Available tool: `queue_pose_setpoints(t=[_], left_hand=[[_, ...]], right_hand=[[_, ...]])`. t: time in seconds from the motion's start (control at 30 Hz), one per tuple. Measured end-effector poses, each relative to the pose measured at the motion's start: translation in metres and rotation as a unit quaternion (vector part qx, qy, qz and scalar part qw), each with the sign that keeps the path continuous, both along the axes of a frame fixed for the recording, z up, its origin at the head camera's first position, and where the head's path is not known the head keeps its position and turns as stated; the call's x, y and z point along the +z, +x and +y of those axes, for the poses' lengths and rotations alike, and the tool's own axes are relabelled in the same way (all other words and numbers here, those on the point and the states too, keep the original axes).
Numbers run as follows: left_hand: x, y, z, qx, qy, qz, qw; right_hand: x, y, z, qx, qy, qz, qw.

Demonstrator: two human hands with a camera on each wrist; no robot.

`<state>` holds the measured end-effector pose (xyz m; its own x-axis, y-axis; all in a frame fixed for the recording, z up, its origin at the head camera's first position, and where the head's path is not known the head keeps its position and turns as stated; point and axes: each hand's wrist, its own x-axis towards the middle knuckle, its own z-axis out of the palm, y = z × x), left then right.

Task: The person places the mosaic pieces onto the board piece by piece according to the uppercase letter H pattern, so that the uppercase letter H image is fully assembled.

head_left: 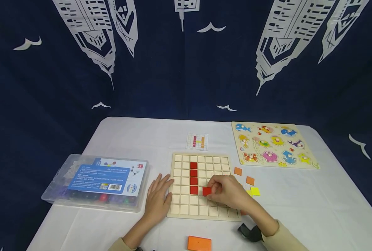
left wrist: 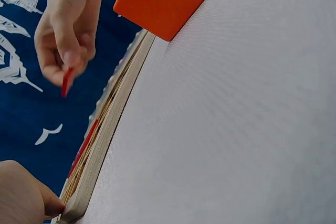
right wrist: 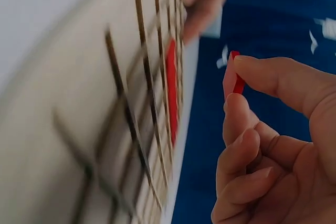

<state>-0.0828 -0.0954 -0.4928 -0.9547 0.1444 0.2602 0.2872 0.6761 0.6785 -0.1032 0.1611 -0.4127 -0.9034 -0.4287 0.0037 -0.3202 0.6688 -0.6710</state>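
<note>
A wooden grid board [head_left: 182, 209] lies on the white table with several red square tiles [head_left: 193, 181] stacked in one column. My right hand [head_left: 228, 191] is over the board's right half and pinches another red square tile [head_left: 206, 191] between thumb and finger. In the right wrist view that tile [right wrist: 231, 74] is held clear of the board, edge-on. My left hand [head_left: 157, 200] rests at the board's left edge with its fingers stretched out. The left wrist view shows part of that hand [left wrist: 23, 195] touching the board's rim [left wrist: 113, 124].
Behind the board lies a pattern card [head_left: 197, 141]. Orange tiles [head_left: 250, 180] and a yellow tile [head_left: 255, 191] sit to the right, below a sea-animal puzzle [head_left: 277, 144]. A clear plastic case [head_left: 95, 202] stands left; an orange block [head_left: 199, 243] is in front.
</note>
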Motion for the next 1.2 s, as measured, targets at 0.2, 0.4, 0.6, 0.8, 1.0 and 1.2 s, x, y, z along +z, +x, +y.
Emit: queue_pose_setpoints(t=[0.2, 0.4, 0.6, 0.8, 1.0, 1.2], left_hand=[[0.000, 0.000, 0.000, 0.000, -0.003, 0.000, 1.0000], [0.001, 0.001, 0.001, -0.002, -0.001, -0.001, 1.0000], [0.001, 0.001, 0.002, -0.005, 0.001, -0.001, 1.0000], [0.001, 0.001, 0.002, -0.006, 0.000, -0.003, 1.0000], [0.000, 0.001, 0.001, -0.004, 0.000, -0.003, 1.0000], [-0.001, 0.000, -0.001, -0.001, -0.004, -0.005, 1.0000]], right_hand=[[-0.012, 0.001, -0.023, 0.046, 0.007, 0.009, 0.9989], [-0.021, 0.000, -0.033, 0.046, 0.013, 0.004, 0.9989], [-0.026, 0.001, -0.037, 0.040, 0.015, 0.008, 0.9991], [-0.023, 0.003, -0.036, 0.037, -0.007, -0.004, 0.9993], [-0.010, 0.003, -0.014, 0.035, -0.041, -0.014, 0.9984], [0.000, 0.005, 0.029, -0.001, -0.070, 0.021, 0.9973]])
